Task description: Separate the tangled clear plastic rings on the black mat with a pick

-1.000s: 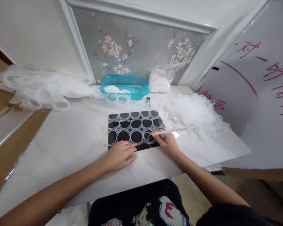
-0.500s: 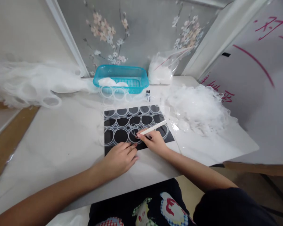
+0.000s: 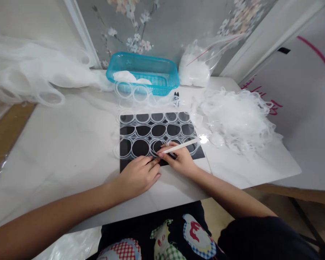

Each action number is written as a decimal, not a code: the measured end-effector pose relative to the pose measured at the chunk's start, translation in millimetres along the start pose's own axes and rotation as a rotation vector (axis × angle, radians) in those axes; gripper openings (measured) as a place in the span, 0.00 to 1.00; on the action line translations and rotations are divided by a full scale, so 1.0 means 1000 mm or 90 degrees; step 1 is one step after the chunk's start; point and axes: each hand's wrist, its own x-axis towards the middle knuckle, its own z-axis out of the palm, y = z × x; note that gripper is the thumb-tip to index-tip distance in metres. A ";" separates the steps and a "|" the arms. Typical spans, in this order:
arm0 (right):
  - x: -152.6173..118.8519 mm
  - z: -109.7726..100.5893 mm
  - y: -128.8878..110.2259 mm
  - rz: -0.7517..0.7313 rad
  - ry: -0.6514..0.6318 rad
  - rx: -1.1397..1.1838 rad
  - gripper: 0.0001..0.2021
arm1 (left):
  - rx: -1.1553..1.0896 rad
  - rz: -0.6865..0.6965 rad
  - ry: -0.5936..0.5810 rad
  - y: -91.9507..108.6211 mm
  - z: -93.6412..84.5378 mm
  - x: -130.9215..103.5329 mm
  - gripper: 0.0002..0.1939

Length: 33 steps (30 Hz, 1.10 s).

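A thin translucent sheet with rows of round holes (image 3: 151, 139) lies over a black mat (image 3: 126, 165) on the white table. My right hand (image 3: 180, 159) is closed around a slim white stick (image 3: 182, 145), which slants up to the right; its lower tip is hidden at my fingertips. Beside those fingertips, a thin clear ring (image 3: 153, 144) overlaps one hole of the front row. At the mat's front edge, my left hand (image 3: 141, 175) rests palm down with fingers extended, its index fingertip close to my right fingers.
Behind the mat stands a blue plastic basket (image 3: 151, 88) with white pieces inside. A clear bag of white material (image 3: 195, 70) leans to its right. A heap of clear rings (image 3: 235, 119) covers the right side. Holed white sheets (image 3: 48, 77) pile up at the left back.
The camera view has shifted, so the table things sit higher in the picture. The thin ring beside my right fingertips now lies lower and flatter over the hole. My hands are closer together.
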 end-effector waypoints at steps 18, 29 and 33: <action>0.002 -0.005 0.000 -0.041 -0.004 0.019 0.05 | -0.002 -0.005 -0.001 0.001 -0.002 0.001 0.11; -0.011 -0.003 0.001 -0.299 -0.084 -0.245 0.11 | -0.158 -0.172 -0.146 -0.006 -0.008 0.008 0.11; 0.035 -0.045 0.013 -0.251 0.070 -0.309 0.14 | -0.201 -0.217 -0.194 -0.008 -0.018 0.013 0.11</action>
